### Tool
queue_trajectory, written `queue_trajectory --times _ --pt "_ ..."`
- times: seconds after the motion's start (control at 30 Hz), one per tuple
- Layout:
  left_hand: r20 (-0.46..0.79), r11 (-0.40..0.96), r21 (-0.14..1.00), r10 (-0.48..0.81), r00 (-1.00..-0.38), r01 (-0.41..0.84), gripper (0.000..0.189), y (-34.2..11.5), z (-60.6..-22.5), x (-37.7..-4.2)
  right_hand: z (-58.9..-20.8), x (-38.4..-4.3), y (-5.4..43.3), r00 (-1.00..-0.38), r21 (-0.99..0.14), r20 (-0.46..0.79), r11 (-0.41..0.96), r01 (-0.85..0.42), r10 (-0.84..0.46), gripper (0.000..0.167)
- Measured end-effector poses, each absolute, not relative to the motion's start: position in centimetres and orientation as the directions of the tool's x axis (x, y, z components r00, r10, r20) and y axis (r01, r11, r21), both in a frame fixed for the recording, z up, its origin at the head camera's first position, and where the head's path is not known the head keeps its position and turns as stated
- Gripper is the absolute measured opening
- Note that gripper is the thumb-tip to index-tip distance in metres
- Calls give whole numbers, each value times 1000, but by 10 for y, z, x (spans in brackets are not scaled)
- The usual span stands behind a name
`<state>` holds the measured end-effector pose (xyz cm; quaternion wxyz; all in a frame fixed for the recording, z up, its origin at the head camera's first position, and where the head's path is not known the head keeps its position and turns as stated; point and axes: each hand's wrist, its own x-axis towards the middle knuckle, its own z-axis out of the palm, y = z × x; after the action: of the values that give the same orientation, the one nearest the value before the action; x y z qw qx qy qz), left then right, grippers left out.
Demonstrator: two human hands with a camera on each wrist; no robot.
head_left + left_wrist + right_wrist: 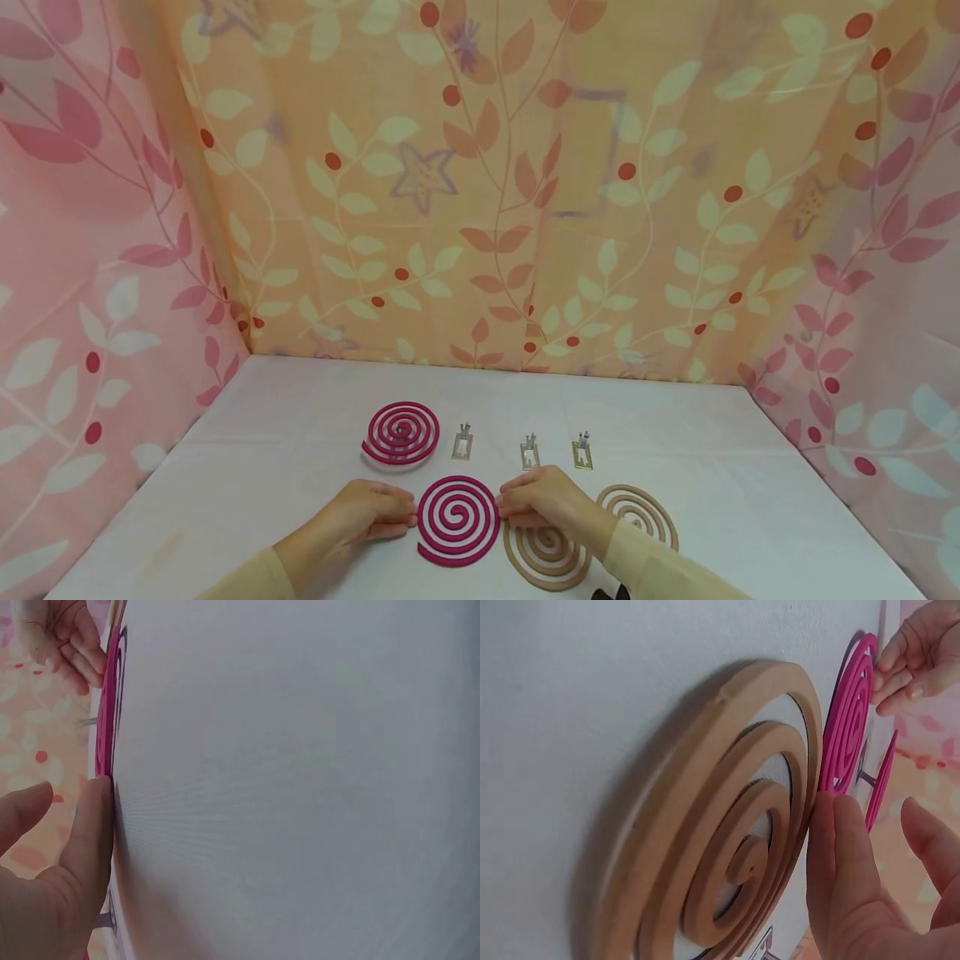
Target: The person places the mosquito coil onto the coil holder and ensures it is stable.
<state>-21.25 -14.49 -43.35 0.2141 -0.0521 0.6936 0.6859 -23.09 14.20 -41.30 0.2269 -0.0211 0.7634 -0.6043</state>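
A magenta mosquito coil [457,512] lies flat on the white table between both hands. My left hand [367,510] touches its left edge with straight fingertips, the thumb apart from them in the left wrist view. On the opposite edge rest the extended fingertips of my right hand [557,505]; its thumb [930,836] stands away from the coil. Under and beside the right hand lies a brown coil [550,543], partly covered by it. A second brown coil [637,521] sits farther right, behind the right forearm.
Behind the hands, another magenta coil [402,430] sits raised on a metal stand. Three small metal coil stands [464,433] [530,442] [582,442] stand in a row to its right. A dark object [621,593] shows at the bottom edge. Patterned cloth [480,208] walls the table.
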Motion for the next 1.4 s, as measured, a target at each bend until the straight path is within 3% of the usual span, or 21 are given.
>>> queue_trajectory --times 0.37,0.93,1.4 --pt "-407 19 912 167 -898 -410 33 -139 -433 -214 -410 -235 140 -881 -923 -366 238 302 -301 31" --pt "-343 105 938 125 -931 -332 29 -127 -435 -219 -411 -238 139 -877 -927 -364 211 310 -314 24" --pt "-381 -33 921 141 -914 -389 27 -127 -441 -221 -411 -236 139 -887 -924 -368 217 315 -280 28"
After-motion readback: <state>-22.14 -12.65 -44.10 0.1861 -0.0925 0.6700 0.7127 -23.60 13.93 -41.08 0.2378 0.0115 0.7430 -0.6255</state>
